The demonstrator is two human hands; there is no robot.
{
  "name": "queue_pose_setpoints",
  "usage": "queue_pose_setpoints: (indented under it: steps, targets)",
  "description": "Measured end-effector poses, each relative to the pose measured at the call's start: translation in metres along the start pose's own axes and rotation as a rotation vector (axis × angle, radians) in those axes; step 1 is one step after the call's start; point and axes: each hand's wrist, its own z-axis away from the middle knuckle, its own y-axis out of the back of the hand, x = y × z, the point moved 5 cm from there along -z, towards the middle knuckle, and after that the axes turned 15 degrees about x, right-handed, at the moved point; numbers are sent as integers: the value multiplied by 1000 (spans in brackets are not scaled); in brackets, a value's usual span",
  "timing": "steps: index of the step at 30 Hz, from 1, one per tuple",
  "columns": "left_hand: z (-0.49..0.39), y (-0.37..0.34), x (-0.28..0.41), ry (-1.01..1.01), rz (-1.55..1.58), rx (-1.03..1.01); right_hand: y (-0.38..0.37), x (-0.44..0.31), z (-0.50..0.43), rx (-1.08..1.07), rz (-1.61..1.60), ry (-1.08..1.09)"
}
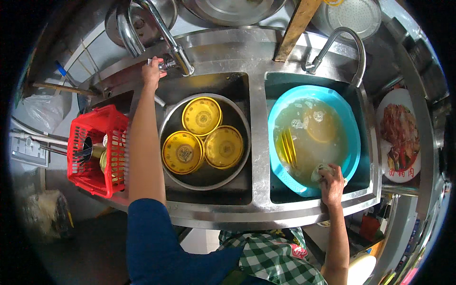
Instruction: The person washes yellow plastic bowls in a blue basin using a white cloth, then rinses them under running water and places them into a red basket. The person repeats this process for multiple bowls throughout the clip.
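My left hand (153, 73) reaches to the back of the sink, its fingers closed around the handle (164, 66) of the left faucet (181, 58). Below that arm, a round metal pan (206, 185) sits in the left basin with yellow patterned bowls (202, 117) grouped in it. At the right basin my right hand (332, 180) grips a pale wet cloth (318, 173) at the near edge of the turquoise plastic tub (351, 153). Cloudy, sudsy water fills the tub. Several yellow dishes (288, 148) stand on edge in it, and another round yellow dish (320, 124) lies submerged, blurred by the water.
A red plastic basket (115, 153) holding utensils stands left of my forearm. The right faucet (359, 53) curves over the right basin's back corner. A wooden post (297, 30) rises between the basins at the rear. Metal pans (235, 10) sit behind the sink.
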Motion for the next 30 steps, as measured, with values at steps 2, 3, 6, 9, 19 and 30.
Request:
queue_pose_setpoints:
  steps: [2, 3, 6, 9, 19, 30]
  targets:
    - [-1, -3, -4, 34, 54, -15, -1, 1, 1, -8, -2, -8]
    - [-4, -2, -6, 42, 75, -18, -1, 2, 2, -6, 0, -1]
    - [-7, 7, -9, 77, 101, 13, -4, 0, 1, -4, -2, 15]
    - [13, 13, 12, 160, -4, 142, -2, -4, -1, -1, -14, 14]
    - [95, 72, 276, -535, 386, -93, -2, -1, 1, -6, -38, 13]
    - [151, 54, 311, -1070, -720, 424, -1, 2, 4, 19, -62, 23]
